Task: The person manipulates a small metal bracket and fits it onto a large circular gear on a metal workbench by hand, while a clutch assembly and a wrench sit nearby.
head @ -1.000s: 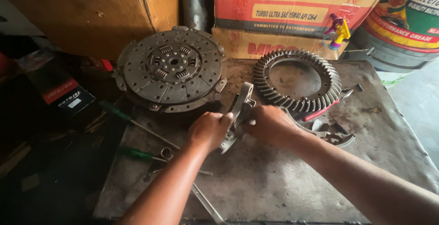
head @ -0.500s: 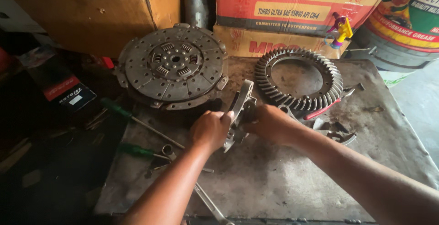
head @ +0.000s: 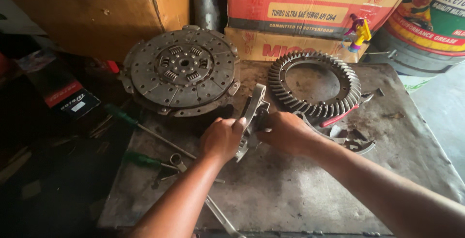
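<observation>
Cast metal bracket, propped on edge on the desk beside the ring gear, feels heavy, stiff and greasy, so my left hand and right hand close around its flanks.

A grimy grey metal table carries a round riveted clutch disc, a toothed steel ring gear, two green-handled screwdrivers, a spanner and a grey metal bracket.

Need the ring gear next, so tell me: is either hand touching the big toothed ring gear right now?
No. Both the left hand and right hand grip the metal bracket in front of the ring gear, which lies untouched on the table.
</observation>
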